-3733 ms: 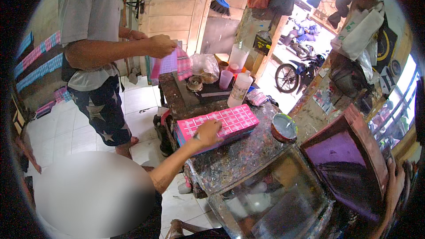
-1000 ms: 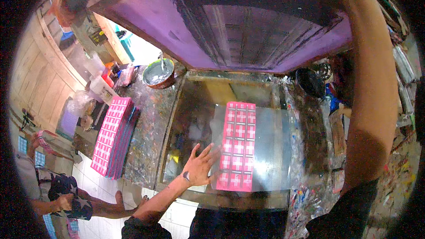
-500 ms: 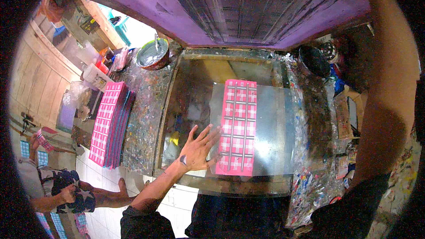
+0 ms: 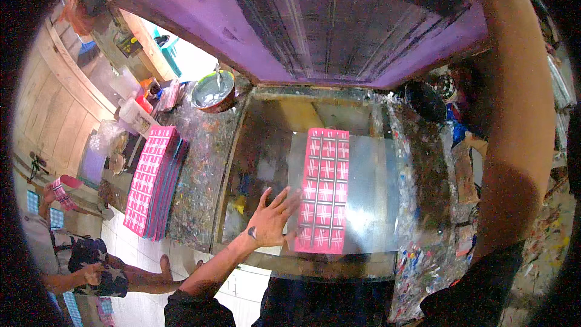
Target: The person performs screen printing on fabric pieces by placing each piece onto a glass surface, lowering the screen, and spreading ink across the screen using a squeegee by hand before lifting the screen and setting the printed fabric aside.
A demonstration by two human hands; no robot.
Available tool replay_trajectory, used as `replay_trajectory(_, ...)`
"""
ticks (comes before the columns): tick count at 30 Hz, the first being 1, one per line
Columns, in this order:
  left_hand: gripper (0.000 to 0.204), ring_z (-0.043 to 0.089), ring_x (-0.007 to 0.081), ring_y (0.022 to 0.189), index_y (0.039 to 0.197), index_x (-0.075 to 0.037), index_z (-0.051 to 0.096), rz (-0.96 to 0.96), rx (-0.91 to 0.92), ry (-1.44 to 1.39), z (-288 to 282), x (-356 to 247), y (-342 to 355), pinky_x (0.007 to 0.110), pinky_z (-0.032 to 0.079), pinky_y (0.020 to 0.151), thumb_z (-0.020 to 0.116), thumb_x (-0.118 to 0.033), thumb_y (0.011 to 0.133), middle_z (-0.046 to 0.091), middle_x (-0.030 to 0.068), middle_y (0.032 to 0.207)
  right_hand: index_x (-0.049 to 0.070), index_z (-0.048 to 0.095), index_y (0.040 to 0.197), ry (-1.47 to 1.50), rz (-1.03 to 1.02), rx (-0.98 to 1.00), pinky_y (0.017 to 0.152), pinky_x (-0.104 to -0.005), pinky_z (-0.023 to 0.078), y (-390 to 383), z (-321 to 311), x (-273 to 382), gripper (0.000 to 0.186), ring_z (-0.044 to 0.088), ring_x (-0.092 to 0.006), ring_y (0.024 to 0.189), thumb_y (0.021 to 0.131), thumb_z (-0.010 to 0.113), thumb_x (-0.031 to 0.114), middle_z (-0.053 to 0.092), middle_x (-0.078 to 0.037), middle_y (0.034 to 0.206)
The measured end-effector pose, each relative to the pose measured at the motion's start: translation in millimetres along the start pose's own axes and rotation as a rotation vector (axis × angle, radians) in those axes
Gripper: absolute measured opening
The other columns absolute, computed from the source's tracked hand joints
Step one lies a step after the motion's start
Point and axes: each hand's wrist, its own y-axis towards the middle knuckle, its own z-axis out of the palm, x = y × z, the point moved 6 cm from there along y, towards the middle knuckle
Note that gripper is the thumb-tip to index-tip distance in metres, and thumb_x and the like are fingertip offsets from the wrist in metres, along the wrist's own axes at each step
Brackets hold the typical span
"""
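Note:
My left hand (image 4: pixel 271 221) is open, its fingers spread at the left edge of a pink plaid strip (image 4: pixel 324 194). Whether the fingertips press on the strip or only hover by it, I cannot tell. White and black lines cross the strip, which lies flat on the glass-topped table (image 4: pixel 263 145). Over the far end of the table leans a raised printing screen (image 4: pixel 203 21), purple with a dark, striped middle. My right arm (image 4: pixel 520 115) reaches up along the right side toward the screen's upper edge; its hand is out of the picture.
A stack of pink plaid pieces (image 4: pixel 147 184) lies at the left. Behind it stand a bowl of grey paint (image 4: pixel 213 89) and a white container (image 4: pixel 136 115). A dark bucket (image 4: pixel 423 100) sits at the right. At far left, another person's hand holds a pink plaid piece (image 4: pixel 65 191).
The table and the strip sit lower in the picture, as the view has tilted. My left hand stays at the strip's left edge. The other person's plaid piece has turned and bent.

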Motion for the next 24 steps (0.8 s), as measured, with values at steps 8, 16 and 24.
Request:
replay_trajectory(8,0.073,0.024,0.0304,0.150,0.149,-0.010,0.042,-0.021,-0.006,0.007,-4,-3,-6,0.061,0.011,0.120,0.047,-0.056,0.093,0.035,0.0092,0.159,0.007,0.066,0.126,0.035,0.068,0.076,0.106,-0.0414,0.040,10,13,-1,0.054,0.059,-0.0343,0.122,0.099,0.046,0.050,0.061,-0.022,0.133)
replay_trajectory(16,0.070,0.022,0.0336,0.151,0.147,-0.007,0.044,-0.068,-0.154,-0.168,-23,-11,-5,0.060,0.010,0.120,0.049,-0.049,0.093,0.036,0.0127,0.158,0.030,0.060,0.131,-0.189,-0.006,0.023,0.085,-0.0482,0.051,33,24,-36,0.035,0.067,-0.0416,0.093,0.102,0.045,0.043,0.067,-0.025,0.098)
replay_trajectory(24,0.042,0.054,0.0378,0.126,0.125,0.003,0.059,-0.104,-0.566,-1.131,-30,-108,71,0.057,0.039,0.107,0.058,-0.030,0.098,0.054,0.0249,0.137,-0.005,0.072,0.094,-0.087,0.136,-0.080,0.083,-0.0541,0.052,-29,0,16,0.084,0.067,-0.0491,0.090,0.084,0.051,0.075,0.068,-0.032,0.088)
